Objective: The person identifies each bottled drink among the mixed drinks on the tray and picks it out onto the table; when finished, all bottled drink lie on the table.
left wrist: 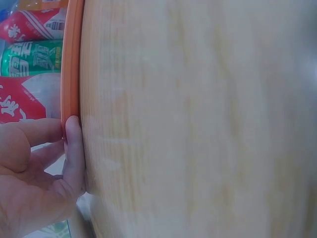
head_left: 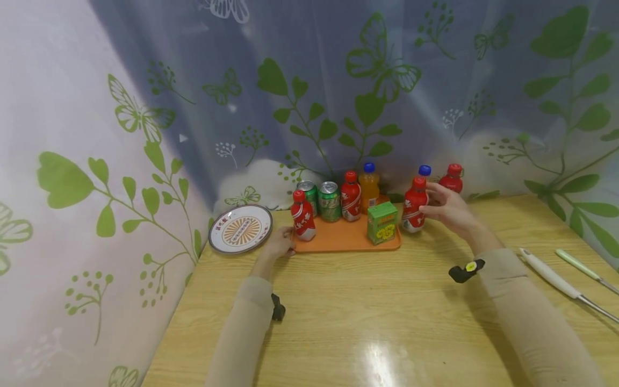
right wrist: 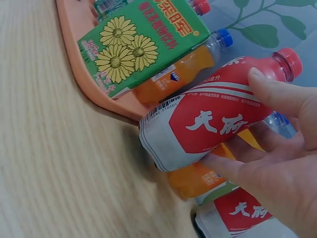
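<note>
An orange tray lies on the table, and my left hand pinches its left end; in the left wrist view the fingers are at the tray's rim. My right hand holds a red-and-white drink bottle by its upper part, just off the tray's right end. On the tray stand two more such bottles, two green cans, an orange soda bottle with a blue cap and a green drink carton with yellow flowers.
Behind the held bottle are another orange soda bottle and a red bottle. A patterned plate sits left of the tray. Two long-handled utensils lie at the right. A printed curtain hangs along the back.
</note>
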Tool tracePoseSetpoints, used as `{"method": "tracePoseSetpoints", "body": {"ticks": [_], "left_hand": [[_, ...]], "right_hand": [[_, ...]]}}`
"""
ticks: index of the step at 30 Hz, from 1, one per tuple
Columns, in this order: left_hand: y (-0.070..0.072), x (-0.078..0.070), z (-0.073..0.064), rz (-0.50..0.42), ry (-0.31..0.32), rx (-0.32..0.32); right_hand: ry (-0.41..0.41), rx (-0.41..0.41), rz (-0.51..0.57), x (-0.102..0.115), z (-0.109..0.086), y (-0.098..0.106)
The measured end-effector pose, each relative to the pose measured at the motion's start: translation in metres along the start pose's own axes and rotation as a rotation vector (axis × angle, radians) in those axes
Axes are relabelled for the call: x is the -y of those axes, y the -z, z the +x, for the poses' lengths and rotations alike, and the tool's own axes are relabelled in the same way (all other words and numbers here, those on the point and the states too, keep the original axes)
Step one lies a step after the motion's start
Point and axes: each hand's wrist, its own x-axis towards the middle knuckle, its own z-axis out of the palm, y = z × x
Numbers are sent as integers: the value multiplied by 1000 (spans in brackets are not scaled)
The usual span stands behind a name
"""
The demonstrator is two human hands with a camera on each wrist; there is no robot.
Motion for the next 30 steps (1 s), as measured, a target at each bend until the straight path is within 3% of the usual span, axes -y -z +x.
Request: {"method": "tracePoseSetpoints", "body": {"ticks": [9, 17, 21, 27, 30], "left_hand": [[0, 2, 2, 11, -11, 11], [0, 1, 2, 7, -4, -4], [0, 2, 4, 3, -5, -6], [0, 3, 4, -8, -6, -4], [-1, 3, 3, -4, -2, 5]], "right_hand": [[-31, -10, -109, -9, -1, 0], [-8, 1, -207, -11, -2, 1], [62, 22, -314, -15, -3, 3], [301, -5, -513, -26, -3, 2], [355, -36, -605, -27, -5, 1]]}}
